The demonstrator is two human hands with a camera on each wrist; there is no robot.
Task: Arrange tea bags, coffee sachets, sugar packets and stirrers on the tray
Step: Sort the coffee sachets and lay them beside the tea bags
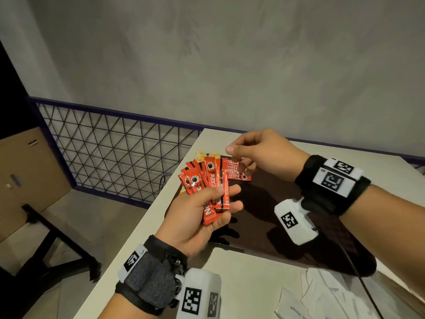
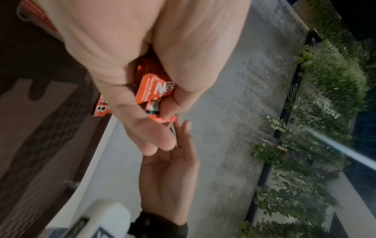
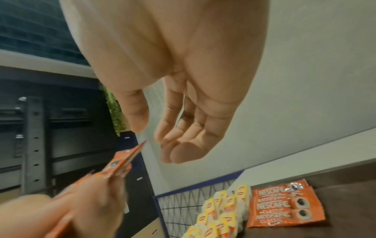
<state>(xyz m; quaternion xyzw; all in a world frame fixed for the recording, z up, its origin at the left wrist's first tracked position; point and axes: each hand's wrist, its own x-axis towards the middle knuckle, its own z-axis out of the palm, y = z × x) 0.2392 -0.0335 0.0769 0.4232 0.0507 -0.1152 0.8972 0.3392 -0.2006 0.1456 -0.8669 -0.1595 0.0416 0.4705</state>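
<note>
Fanned red coffee sachets (image 1: 208,184) clutched in left hand (image 1: 197,217) between thumb and fingers, right hand (image 1: 259,150) just beyond with fingers loosely curled and holding nothing, more sachets (image 3: 284,209) and yellow tea bags (image 3: 221,214) lying on dark tray (image 1: 287,226) beneath both.

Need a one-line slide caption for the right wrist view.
Empty right hand hovers above coffee sachets and tea bags on the tray.

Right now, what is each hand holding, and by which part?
The left hand grips a fan of red coffee sachets by their lower ends, thumb across the front. The right hand holds nothing; its fingers are relaxed above the sachets on the tray.
</note>
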